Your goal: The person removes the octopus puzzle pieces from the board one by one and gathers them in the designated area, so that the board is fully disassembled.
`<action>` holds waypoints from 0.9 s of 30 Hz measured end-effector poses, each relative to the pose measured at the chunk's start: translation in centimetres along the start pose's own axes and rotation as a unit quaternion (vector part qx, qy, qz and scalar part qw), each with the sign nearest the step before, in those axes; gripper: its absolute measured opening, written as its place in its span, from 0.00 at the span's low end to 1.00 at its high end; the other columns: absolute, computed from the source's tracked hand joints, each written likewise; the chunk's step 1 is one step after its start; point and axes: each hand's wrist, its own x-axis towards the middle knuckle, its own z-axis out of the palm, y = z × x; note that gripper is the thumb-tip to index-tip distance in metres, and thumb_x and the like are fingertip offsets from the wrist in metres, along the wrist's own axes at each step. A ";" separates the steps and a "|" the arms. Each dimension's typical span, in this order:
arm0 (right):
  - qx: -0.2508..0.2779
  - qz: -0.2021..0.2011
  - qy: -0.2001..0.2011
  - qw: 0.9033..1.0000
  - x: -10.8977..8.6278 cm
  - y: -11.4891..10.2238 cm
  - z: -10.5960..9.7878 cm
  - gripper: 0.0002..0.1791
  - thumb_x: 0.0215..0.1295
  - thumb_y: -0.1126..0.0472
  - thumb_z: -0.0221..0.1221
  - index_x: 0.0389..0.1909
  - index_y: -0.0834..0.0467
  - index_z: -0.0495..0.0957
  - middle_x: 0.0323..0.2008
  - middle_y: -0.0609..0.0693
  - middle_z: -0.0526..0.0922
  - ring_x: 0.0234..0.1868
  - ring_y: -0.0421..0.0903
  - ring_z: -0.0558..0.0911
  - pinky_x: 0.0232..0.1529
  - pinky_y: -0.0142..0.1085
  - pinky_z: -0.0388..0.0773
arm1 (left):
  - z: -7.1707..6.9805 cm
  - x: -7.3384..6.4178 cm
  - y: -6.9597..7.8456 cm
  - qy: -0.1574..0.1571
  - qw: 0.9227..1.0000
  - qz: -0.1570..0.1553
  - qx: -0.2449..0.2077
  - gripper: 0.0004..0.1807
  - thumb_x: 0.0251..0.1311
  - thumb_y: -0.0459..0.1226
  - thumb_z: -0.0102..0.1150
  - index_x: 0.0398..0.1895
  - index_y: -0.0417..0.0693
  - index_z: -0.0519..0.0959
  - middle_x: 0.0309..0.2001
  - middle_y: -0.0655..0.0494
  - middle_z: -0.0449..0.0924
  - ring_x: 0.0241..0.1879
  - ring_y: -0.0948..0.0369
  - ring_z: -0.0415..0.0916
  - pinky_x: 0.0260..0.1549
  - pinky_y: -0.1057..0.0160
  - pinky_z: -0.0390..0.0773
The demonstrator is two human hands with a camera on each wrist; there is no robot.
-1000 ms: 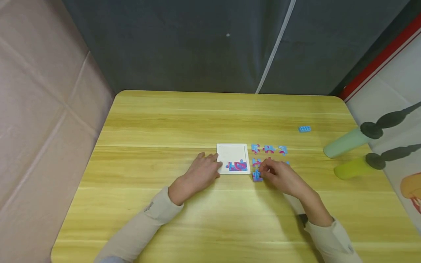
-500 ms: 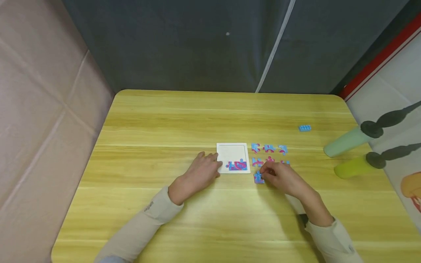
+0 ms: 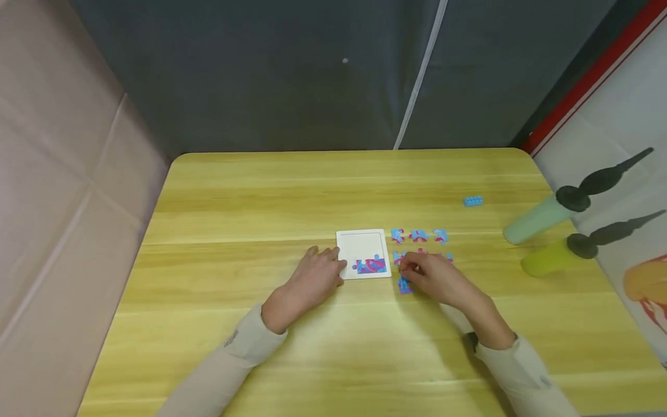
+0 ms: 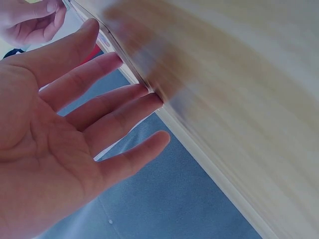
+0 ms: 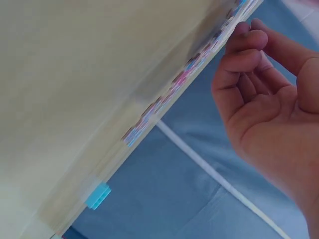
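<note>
A white square puzzle tray point(image 3: 362, 243) lies flat, with joined blue and pink puzzle pieces point(image 3: 371, 266) in its lower right corner. My left hand point(image 3: 312, 277) rests at the tray's left edge, fingers spread; the left wrist view shows its palm point(image 4: 55, 149) and loosely straight fingers. Right of the tray, my right hand point(image 3: 435, 278) has its thumb and index finger together on a blue and purple puzzle piece point(image 3: 405, 286), covering its upper part. In the right wrist view, the fingers of the right hand point(image 5: 264, 89) are curled toward the thumb.
A row of loose puzzle pieces point(image 3: 418, 236) lies right of the tray, with a second row partly hidden behind the right hand. Farther back sits a blue toy brick point(image 3: 473, 201). A pale green bottle point(image 3: 537, 220) and a yellow-green bottle point(image 3: 544, 259) stand at the right edge.
The puzzle piece at the right hand's fingertips has shifted slightly right and toward the person, away from the tray. The left hand stays at the tray. The head view has turned a little.
</note>
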 end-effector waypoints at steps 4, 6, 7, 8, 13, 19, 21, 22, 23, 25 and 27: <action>-0.009 -0.005 -0.004 1.000 0.8 -1.0 0.3 0.04 0.72 0.65 0.61 0.43 0.59 0.82 0.28 0.44 0.81 0.23 0.36 0.68 0.32 0.33 0.71 | 0.1 0.0 0.0 -0.004 1.000 -0.006 -0.006 0.11 0.63 0.42 0.72 0.44 0.47 0.87 0.49 0.48 0.86 0.50 0.50 0.84 0.58 0.43 0.79; -0.021 -0.014 -0.004 1.000 1.3 -1.4 0.6 0.06 0.72 0.65 0.61 0.45 0.59 0.83 0.27 0.43 0.80 0.22 0.35 0.67 0.35 0.37 0.72 | 0.1 0.0 0.0 -0.005 1.000 -0.007 -0.008 0.11 0.63 0.42 0.71 0.44 0.47 0.87 0.50 0.48 0.86 0.51 0.50 0.84 0.59 0.43 0.78; -0.025 -0.017 -0.006 1.000 1.5 -1.6 0.7 0.06 0.72 0.65 0.60 0.46 0.59 0.83 0.26 0.42 0.80 0.21 0.35 0.67 0.40 0.42 0.75 | 0.2 -0.1 -0.1 -0.005 1.000 -0.007 -0.008 0.11 0.63 0.42 0.71 0.44 0.47 0.87 0.50 0.48 0.86 0.51 0.50 0.84 0.59 0.43 0.78; -0.027 -0.019 -0.008 0.999 1.7 -1.8 0.8 0.07 0.72 0.65 0.60 0.47 0.59 0.83 0.26 0.42 0.80 0.20 0.35 0.67 0.40 0.43 0.75 | 0.2 -0.1 -0.1 -0.005 1.000 -0.007 -0.007 0.10 0.63 0.42 0.71 0.44 0.47 0.86 0.51 0.48 0.86 0.51 0.50 0.84 0.59 0.43 0.78; -0.035 -0.019 -0.018 0.999 2.7 -2.7 1.3 0.10 0.72 0.65 0.60 0.51 0.59 0.83 0.28 0.43 0.80 0.22 0.37 0.70 0.33 0.38 0.74 | 0.1 0.0 -0.1 -0.004 1.000 -0.008 0.000 0.10 0.64 0.43 0.71 0.42 0.48 0.86 0.52 0.48 0.86 0.52 0.51 0.84 0.58 0.43 0.79; -0.061 -0.026 -0.019 0.998 3.5 -3.5 1.7 0.12 0.70 0.65 0.62 0.53 0.57 0.83 0.31 0.44 0.81 0.29 0.40 0.73 0.32 0.33 0.70 | 0.0 0.3 -0.1 -0.006 1.000 -0.001 0.014 0.10 0.64 0.44 0.70 0.43 0.50 0.86 0.49 0.50 0.86 0.49 0.53 0.84 0.58 0.44 0.80; -0.065 -0.024 -0.019 0.997 3.6 -3.7 1.7 0.13 0.70 0.65 0.62 0.54 0.58 0.83 0.30 0.45 0.80 0.30 0.41 0.73 0.32 0.33 0.70 | 0.0 0.5 0.0 -0.003 1.000 0.002 0.021 0.10 0.64 0.44 0.70 0.43 0.50 0.86 0.48 0.51 0.86 0.48 0.54 0.84 0.58 0.45 0.80; -0.068 -0.022 -0.019 0.997 3.7 -3.8 1.7 0.14 0.70 0.65 0.62 0.55 0.59 0.82 0.30 0.45 0.79 0.29 0.42 0.73 0.31 0.33 0.69 | 0.0 0.6 0.0 -0.002 1.000 0.003 0.022 0.10 0.64 0.44 0.70 0.43 0.50 0.86 0.47 0.51 0.85 0.48 0.54 0.84 0.58 0.45 0.80; -0.070 -0.020 -0.019 0.997 3.7 -3.8 1.7 0.14 0.71 0.64 0.62 0.55 0.60 0.82 0.29 0.45 0.79 0.29 0.42 0.72 0.31 0.33 0.69 | 0.0 0.7 0.0 -0.001 1.000 0.004 0.023 0.10 0.64 0.44 0.70 0.43 0.50 0.86 0.46 0.52 0.85 0.48 0.54 0.83 0.58 0.45 0.80; -0.070 -0.016 -0.022 0.997 3.7 -3.9 1.7 0.15 0.71 0.64 0.61 0.55 0.61 0.82 0.28 0.45 0.78 0.28 0.41 0.72 0.30 0.32 0.68 | 0.0 0.7 0.1 -0.003 1.000 0.005 0.023 0.11 0.64 0.44 0.70 0.44 0.50 0.87 0.46 0.52 0.85 0.47 0.55 0.83 0.58 0.45 0.80; -0.068 -0.009 -0.025 0.997 3.6 -3.9 1.9 0.14 0.71 0.63 0.61 0.55 0.60 0.82 0.27 0.45 0.77 0.28 0.41 0.72 0.29 0.32 0.68 | 0.0 0.7 0.2 -0.009 1.000 0.005 0.019 0.11 0.64 0.45 0.70 0.45 0.50 0.87 0.48 0.52 0.85 0.48 0.55 0.83 0.59 0.45 0.79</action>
